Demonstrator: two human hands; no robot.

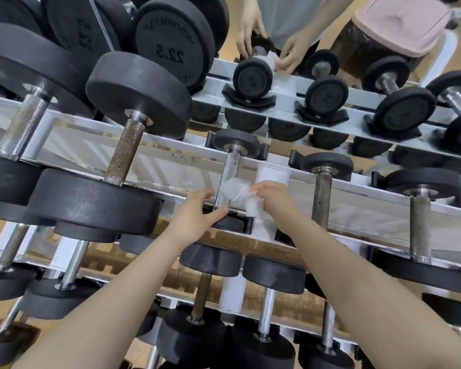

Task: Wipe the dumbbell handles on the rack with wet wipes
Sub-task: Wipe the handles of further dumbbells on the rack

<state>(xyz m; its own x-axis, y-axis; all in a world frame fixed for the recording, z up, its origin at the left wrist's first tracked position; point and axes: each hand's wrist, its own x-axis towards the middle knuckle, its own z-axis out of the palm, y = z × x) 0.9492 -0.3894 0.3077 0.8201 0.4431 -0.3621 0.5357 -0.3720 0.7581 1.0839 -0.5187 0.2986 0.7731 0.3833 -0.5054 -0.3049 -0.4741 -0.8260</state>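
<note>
Two bare forearms reach up from the bottom edge toward the middle tier of a dumbbell rack (383,209). On the left hand (194,217) the grip is half curled: the thumb lies against the lower end of a knurled steel dumbbell handle (228,179), the fingers just behind it, steadying that end where it meets the near weight. On the right hand (273,195) the grip pinches a crumpled white wet wipe (237,191), which is pressed against the right side of the same handle, a little below its middle. This small dumbbell sits upright-tilted in black cradles, between a far larger dumbbell with a rusty brown handle (124,150) to the left and one with a dull, tarnished handle (321,198) to the right. Beyond the rack's upper tier, another person's hands (285,55) hold a white wipe at a small dumbbell there.
</note>
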